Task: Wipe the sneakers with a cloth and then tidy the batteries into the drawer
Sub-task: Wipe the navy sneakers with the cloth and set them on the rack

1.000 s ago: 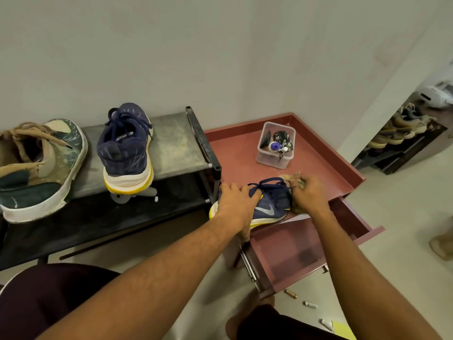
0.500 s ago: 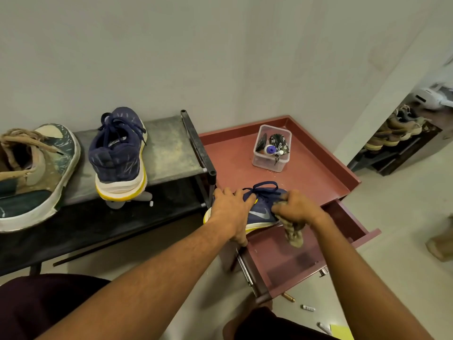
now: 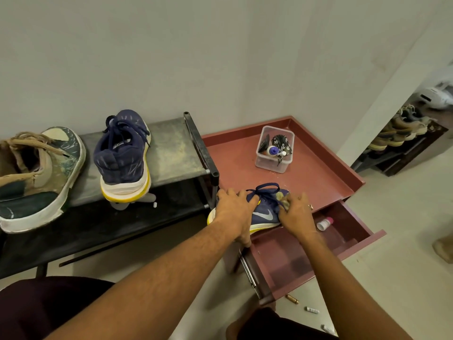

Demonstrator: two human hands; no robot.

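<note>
- Most of the cloth [image 3: 282,198] is hidden. Only a small tan crumple shows past the right knuckles, against the laces.
- The navy sneaker [image 3: 266,214] lies on its sole at the near edge of the red bench [image 3: 318,175], just above the open drawer [image 3: 348,238]. Hands cover both of its ends, so only the mid side with the grey swoosh, the blue laces and a strip of white-and-yellow sole can be seen.
- The batteries [image 3: 311,310] lie on the floor below the drawer front, one brass-coloured and one pale. They are too small to read. A third pale piece near the right forearm cannot be made out.
- Inside the drawer a white bottle with a pink cap [image 3: 324,223] sits just beside the right wrist.
- On the shoe rack [image 3: 171,148] the green-and-tan sneaker [image 3: 36,177] is cut off by the left edge of the view. A second navy sneaker [image 3: 123,155] stands beside it, heel toward the camera.
- The clear tub [image 3: 274,165] at the far side of the bench holds a jumble of dark items that are hard to tell apart.
- The left grip [image 3: 235,213] is a bare hand clasping the navy sneaker's heel end, with the fingers spread over the top and the thumb down the near side.
- The right grip [image 3: 297,214] is clenched on the cloth, with the fingers curled and pressing it to the sneaker's toe end.
</note>
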